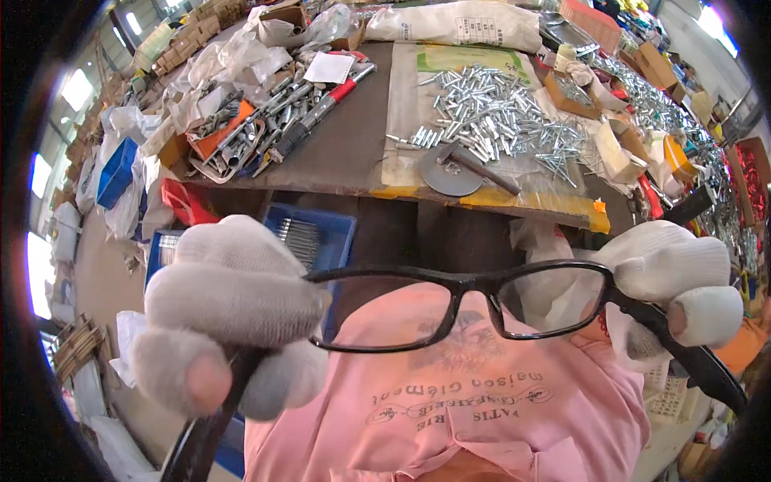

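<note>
Left hand: my gloved left hand is closed around the left corner of the glasses, one fingertip poking through a worn hole in the glove.
Right hand: my gloved right hand pinches the right hinge, fingers folded onto it.
Glasses: black-framed, held level between both hands, close under the camera, above my pink shirt.
Table: the worktable lies beyond, well apart from my hands.
On it: a pile of silver screws, a hammer across a round metal disc, a tray of tools.
Below: a blue bin under the table edge.
</note>
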